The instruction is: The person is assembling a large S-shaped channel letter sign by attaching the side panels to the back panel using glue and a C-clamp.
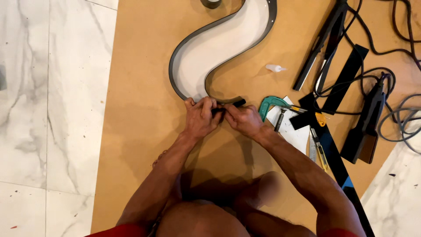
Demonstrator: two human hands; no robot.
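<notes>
A white S-shaped panel (228, 41) edged with a dark grey metal strip (173, 72) lies on a brown board (140, 114). My left hand (199, 117) and my right hand (243, 119) meet at the shape's near end, both pinching a short black strip (232, 104) that sticks out to the right along the edge band. The fingers cover where the strip joins the band.
Right of my hands lie a teal C-clamp (269, 104), a white sheet (291, 127), a utility knife (319, 147), black flat bars (346, 79), a black power tool (366, 127) with tangled cables and a small glue bottle (275, 68). Marble floor (48, 109) surrounds the board.
</notes>
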